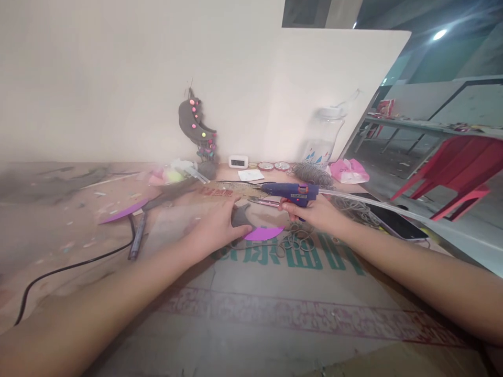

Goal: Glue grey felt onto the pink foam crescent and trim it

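Note:
My right hand (314, 213) is closed round the handle of a blue hot glue gun (288, 191), whose nozzle points left and whose glue stick (373, 205) trails to the right. My left hand (216, 226) lies on a grey felt piece (240, 215), fingers pressed onto it. Under that piece a purple round cutout (262, 234) shows on the cardboard sheet (275, 293). A tangle of grey cord (293, 242) lies just in front of the gun hand.
A grey moon-shaped ornament (194, 123) with coloured dots leans on the wall. Nearby stand a small digital clock (238, 162), a plastic jar (326, 137), a pink bag (349, 170) and a phone (395, 222). A black cable (70, 267) and another purple piece (123, 211) lie left. Red chairs (459, 167) stand at right.

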Demonstrator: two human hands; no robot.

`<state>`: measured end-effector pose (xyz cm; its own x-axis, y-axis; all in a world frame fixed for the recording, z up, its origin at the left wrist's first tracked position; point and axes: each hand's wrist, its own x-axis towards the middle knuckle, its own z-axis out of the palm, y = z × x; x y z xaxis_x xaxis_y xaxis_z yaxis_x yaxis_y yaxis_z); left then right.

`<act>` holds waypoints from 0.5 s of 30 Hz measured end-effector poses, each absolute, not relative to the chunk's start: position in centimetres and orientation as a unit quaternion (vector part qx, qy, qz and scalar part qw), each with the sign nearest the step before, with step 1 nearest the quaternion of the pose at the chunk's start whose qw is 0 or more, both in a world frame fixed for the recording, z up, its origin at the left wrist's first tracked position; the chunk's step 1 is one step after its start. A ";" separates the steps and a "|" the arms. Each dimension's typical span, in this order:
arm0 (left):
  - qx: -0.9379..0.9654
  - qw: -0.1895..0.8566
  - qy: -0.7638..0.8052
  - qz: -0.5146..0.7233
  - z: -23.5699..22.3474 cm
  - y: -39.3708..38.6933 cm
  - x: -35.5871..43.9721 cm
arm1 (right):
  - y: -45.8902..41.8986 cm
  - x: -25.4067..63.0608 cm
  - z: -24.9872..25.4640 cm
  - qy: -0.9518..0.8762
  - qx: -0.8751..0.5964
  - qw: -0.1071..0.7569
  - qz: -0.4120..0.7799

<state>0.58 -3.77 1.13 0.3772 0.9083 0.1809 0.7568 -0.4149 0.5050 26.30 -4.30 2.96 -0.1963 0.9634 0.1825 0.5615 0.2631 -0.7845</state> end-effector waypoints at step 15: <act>0.663 0.373 0.505 0.408 1.5 -2.9 -0.8 | -6.0 25.8 2.6 -0.717 -0.542 0.380 0.219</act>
